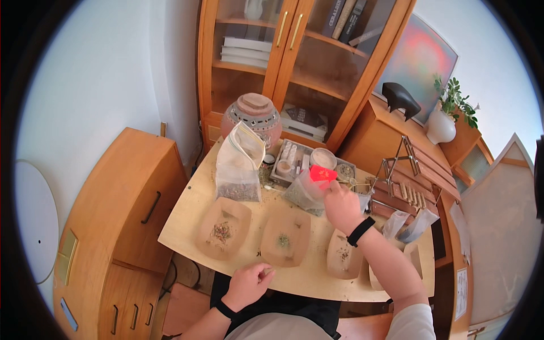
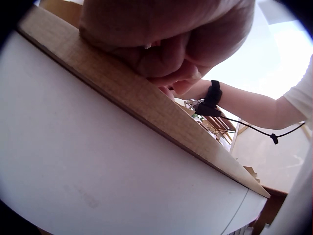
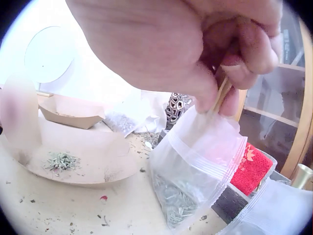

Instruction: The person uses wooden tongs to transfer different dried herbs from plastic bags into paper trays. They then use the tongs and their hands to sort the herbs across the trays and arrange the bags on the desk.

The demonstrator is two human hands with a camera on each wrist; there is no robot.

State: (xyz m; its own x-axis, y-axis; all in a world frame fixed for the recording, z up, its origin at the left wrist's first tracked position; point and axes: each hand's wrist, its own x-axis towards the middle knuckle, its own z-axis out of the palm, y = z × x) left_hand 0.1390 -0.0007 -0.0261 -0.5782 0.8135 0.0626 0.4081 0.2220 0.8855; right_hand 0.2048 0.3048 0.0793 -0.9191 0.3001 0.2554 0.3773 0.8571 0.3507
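Observation:
My right hand [image 1: 343, 208] pinches a thin wooden handle [image 3: 222, 95] that slants down into the mouth of a clear zip bag [image 3: 181, 171]. Cut green herb [image 3: 178, 200] lies at the bottom of this bag, which stands behind the paper trays. To its left is a paper tray [image 3: 98, 183] with a small green heap [image 3: 62, 161]. My left hand [image 1: 247, 286] is at the table's front edge with its fingers loosely curled; nothing in its grip can be made out. In the left wrist view the left hand [image 2: 166, 34] is over the table edge [image 2: 122, 93].
A tray with colourful bits [image 1: 222, 229] is at left; one with brown bits [image 1: 344, 255] is right of the middle. Behind stand a taller bag [image 1: 241, 164], a patterned jar [image 1: 252, 119] and a grey box [image 1: 292, 161]. A red packet [image 1: 323, 174] and wooden rack [image 1: 408, 195] are near.

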